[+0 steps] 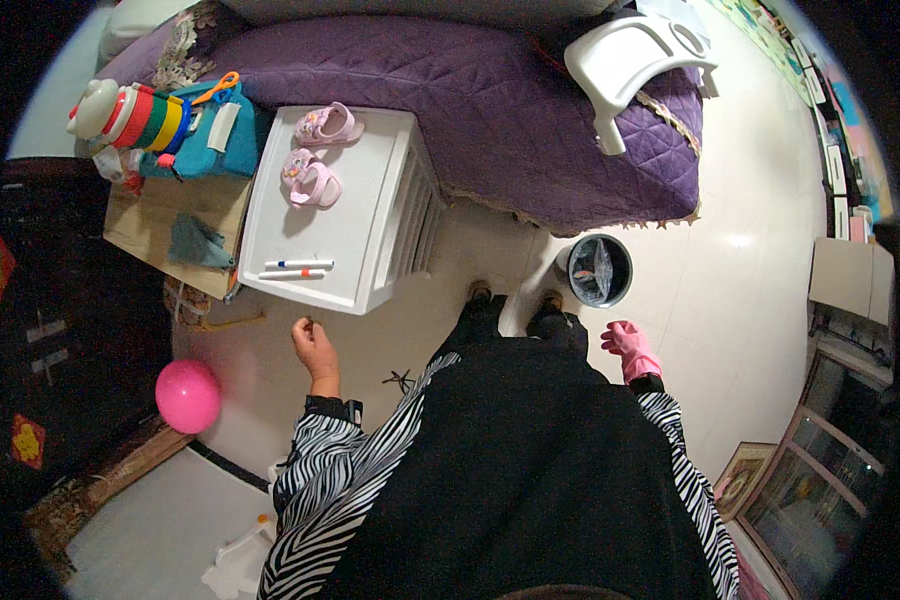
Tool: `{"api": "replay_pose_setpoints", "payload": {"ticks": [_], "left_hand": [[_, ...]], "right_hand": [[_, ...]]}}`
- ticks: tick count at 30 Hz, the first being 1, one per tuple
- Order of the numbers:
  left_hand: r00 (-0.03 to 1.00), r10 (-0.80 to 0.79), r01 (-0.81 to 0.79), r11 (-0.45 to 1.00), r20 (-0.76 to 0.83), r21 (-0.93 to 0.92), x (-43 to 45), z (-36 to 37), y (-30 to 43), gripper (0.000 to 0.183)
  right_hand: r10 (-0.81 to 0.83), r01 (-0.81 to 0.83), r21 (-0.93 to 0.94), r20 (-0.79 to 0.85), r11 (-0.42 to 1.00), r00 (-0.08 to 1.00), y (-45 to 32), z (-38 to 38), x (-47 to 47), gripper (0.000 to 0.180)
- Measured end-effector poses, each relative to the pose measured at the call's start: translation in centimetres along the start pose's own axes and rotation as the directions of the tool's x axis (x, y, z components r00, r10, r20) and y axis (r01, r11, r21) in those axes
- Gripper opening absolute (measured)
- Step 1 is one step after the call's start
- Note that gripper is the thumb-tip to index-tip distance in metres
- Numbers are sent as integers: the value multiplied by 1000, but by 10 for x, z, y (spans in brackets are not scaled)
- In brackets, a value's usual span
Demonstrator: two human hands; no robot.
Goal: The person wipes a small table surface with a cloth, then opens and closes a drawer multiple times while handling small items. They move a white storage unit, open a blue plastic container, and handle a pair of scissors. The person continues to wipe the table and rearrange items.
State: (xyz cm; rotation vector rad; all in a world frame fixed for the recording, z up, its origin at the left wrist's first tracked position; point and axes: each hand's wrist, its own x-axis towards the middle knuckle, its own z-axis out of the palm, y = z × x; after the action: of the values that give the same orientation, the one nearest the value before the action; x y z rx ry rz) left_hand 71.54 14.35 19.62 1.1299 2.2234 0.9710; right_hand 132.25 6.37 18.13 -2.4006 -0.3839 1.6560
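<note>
My bare left hand hangs just below the front edge of a white plastic drawer unit, its fingers loosely curled; whether something small lies between them I cannot tell. On top of the unit are a pair of pink children's clogs and two white marker pens, lying side by side. A pink rubber glove covers my right hand, which hangs near a dark round trash bin with its fingers partly bent and nothing visible in it. The bin has a plastic liner with some litter inside.
A purple quilted cover drapes the sofa ahead, with a white plastic tray on it. Left are a wooden surface with a grey-green cloth, a teal bin, stacked colored rings and, on the floor, a pink ball.
</note>
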Motion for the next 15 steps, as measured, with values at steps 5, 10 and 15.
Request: {"api": "replay_pose_setpoints", "payload": {"ticks": [5,10,15], "left_hand": [[955,-296,297,953,-37,55,6,2,-68,21],[672,-667,721,493,320,-486,29,26,-94,22],[703,-536,708,463,468,-533,31,53,-85,38]], "right_hand": [[-11,9,-49,-31,999,999,-4,11,-8,34],[-54,55,-50,23,997,998,-8,18,-22,36],[-93,96,-149,29,984,995,-25,18,-19,31]]}}
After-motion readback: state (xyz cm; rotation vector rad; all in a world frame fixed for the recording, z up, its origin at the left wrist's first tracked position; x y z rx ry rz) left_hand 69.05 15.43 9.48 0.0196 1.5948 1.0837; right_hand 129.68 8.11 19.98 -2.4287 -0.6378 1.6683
